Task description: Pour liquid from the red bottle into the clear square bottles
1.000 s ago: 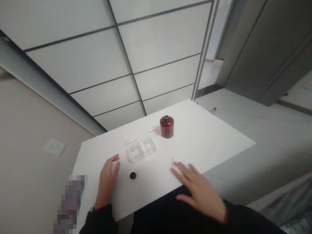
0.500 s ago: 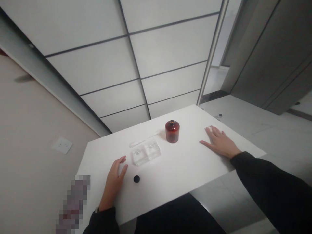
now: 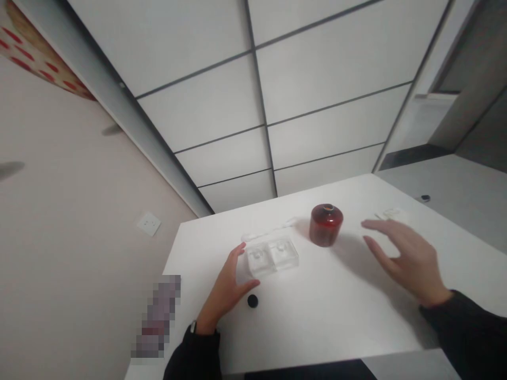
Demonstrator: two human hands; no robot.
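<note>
My left hand [image 3: 227, 287] is open at the left end of a clear two-part container [image 3: 272, 257], thumb and fingers spread around its corner; whether they touch it I cannot tell. A round black disc [image 3: 252, 301] lies just below my left thumb. To the right of the container a dark red glass bottle [image 3: 325, 226] stands upright with its top opening bare. My right hand [image 3: 412, 258] is open above the table, right of the bottle, thumb and fingers apart and holding nothing. Behind the container lies a thin clear or white strip [image 3: 269, 230].
The white table [image 3: 317, 322] has its far edge near a paneled sliding door [image 3: 320, 63]. A small pale item [image 3: 393, 214] lies on it beyond my right hand. At the left is a wall with a socket [image 3: 149, 224]. A small dark object [image 3: 425, 198] is on the floor.
My left hand has moved up to the container's end and spread wider. My right hand has lifted off the table, uncovering a pale item. The view has shifted left and closer.
</note>
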